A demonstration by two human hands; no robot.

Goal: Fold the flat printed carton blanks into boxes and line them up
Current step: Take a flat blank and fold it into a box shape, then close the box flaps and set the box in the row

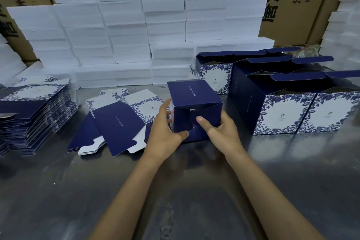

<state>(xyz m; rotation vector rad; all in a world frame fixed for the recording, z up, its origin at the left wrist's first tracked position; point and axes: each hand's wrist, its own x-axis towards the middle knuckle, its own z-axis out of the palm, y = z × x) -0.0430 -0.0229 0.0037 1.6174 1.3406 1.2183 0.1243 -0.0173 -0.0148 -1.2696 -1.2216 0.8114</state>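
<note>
Navy carton (192,109), half erected, sits tilted at centre between both hands. Left hand (165,128) curls round its left corner, thumb on the bottom flap; right hand (220,128) grips the right side, thumb pressing the flap. Loose blanks (115,122) lie left, finished boxes (288,111) right; bare grey table (58,191) nearside.

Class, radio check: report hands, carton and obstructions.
Left hand and right hand both gripping the half-folded carton. Bottom flaps facing the camera. Loose flat blanks beside it; nothing blocking.
</note>
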